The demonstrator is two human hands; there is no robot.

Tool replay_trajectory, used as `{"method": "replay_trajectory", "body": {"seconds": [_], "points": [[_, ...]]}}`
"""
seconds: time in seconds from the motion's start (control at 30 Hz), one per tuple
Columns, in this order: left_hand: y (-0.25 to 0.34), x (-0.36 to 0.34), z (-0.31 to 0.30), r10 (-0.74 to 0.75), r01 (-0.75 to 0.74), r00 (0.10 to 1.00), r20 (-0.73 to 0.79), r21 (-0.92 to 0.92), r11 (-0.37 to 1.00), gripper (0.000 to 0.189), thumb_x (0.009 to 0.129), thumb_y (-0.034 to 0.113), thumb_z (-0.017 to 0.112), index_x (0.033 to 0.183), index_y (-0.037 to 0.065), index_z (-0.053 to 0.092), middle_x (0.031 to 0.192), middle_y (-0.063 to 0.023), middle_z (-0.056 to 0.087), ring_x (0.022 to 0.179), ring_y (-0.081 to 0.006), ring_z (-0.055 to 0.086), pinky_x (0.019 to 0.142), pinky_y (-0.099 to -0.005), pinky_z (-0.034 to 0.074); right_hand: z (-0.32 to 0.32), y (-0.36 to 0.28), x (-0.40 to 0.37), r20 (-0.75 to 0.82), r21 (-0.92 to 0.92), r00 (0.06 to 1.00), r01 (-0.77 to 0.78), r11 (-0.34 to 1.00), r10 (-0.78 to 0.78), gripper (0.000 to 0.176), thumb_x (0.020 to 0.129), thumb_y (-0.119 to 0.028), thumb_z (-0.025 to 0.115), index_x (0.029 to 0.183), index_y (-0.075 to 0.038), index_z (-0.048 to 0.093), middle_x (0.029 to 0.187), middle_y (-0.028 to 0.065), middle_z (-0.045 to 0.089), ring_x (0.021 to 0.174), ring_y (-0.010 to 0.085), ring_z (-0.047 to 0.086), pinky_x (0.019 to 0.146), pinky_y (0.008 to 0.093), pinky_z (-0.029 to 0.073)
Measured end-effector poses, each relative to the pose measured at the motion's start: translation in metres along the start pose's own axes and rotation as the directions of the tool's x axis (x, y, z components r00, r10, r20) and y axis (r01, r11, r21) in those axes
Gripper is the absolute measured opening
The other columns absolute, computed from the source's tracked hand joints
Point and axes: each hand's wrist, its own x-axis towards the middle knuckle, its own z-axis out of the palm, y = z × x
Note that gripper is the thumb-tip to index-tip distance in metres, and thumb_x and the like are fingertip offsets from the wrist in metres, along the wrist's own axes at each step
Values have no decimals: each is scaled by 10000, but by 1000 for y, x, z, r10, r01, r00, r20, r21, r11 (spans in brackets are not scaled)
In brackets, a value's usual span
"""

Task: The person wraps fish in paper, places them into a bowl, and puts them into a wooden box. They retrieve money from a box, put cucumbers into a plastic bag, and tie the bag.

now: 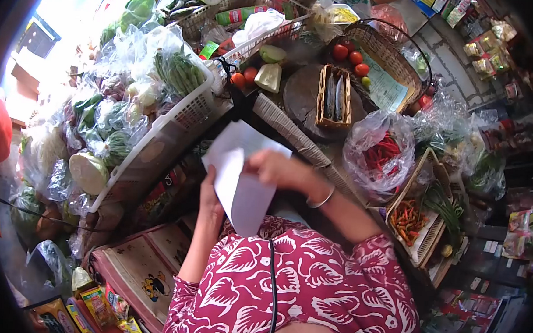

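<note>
White paper [253, 196], folded or in more than one sheet, is held up in front of my chest. My left hand [212, 198] grips its left edge, the fingers partly hidden behind it. My right hand [281, 170], slightly blurred, lies over the upper right part with its fingers curled and closed at a fold. A thin bracelet circles the right wrist. Whether the paper bears writing I cannot make out.
A white crate [152, 136] of bagged vegetables stands at left. Ahead are a wooden box of fish [335, 97], tomatoes [355, 57] and a wicker basket [407, 53]. Bagged red chillies [382, 154] and a chilli tray [411, 221] sit at right. A patterned case [151, 260] lies lower left.
</note>
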Motion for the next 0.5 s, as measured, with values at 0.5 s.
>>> {"method": "replay_trajectory", "body": {"seconds": [0.5], "points": [[-29,16,43,135,-145,987,91,119,982,520,933,412,354,1251,9,437,1177,-190,537,1071,-324,539,963,-452,410,-212,186,58,244,-356,965,-6,934,99,169,700,-34,582,859,-54,639,807,107,646,745,204,619,667,311,480]]}}
